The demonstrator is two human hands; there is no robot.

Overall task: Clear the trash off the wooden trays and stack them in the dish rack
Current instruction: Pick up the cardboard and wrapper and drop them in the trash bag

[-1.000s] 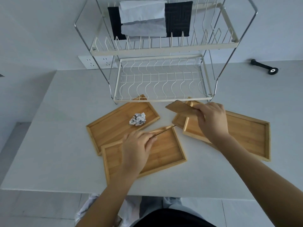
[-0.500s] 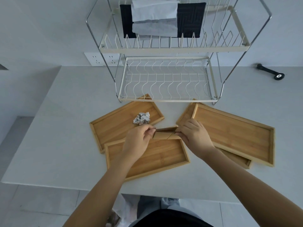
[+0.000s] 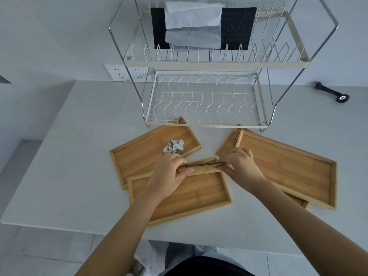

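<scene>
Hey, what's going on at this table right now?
A person is clearing wooden trays. Both hands, left hand and right hand, pinch the ends of a flat brown cardboard scrap above the near tray. A crumpled foil ball sits on the left tray. Two more trays lie overlapped on the right, large tray on top. The dish rack holds no trays.

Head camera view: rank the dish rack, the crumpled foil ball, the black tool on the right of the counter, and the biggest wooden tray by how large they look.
1. Dish rack, by far the largest.
2. Biggest wooden tray.
3 and 4. Black tool and foil ball: both look small and alike, and the tool lies farther away, so I won't rank them.
</scene>
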